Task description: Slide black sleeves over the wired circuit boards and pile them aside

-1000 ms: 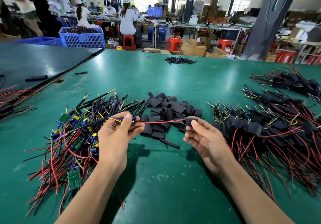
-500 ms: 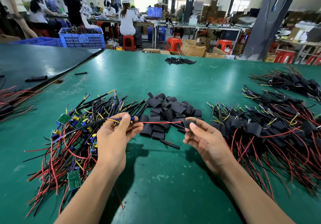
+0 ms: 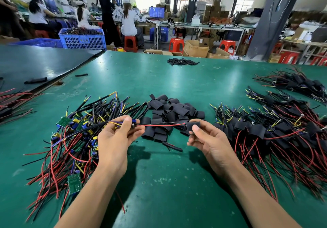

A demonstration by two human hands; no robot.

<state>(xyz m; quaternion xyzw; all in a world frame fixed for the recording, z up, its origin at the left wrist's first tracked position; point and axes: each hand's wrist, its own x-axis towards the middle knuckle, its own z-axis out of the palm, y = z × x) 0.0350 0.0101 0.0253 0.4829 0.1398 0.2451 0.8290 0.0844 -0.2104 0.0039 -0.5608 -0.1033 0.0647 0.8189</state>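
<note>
Green table (image 3: 159, 183) open in the near middle, tangle of wired circuit boards (image 3: 70, 139) crowding the left, heap of black sleeves (image 3: 173, 111) in the centre, sleeved pile (image 3: 283, 135) blocking the right, free tabletop far beyond the sleeves

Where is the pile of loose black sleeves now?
In the head view, the pile of flat black sleeves lies centrally, between the heap of bare green wired circuit boards on its left and the black-sleeved bundles on its right.
</note>
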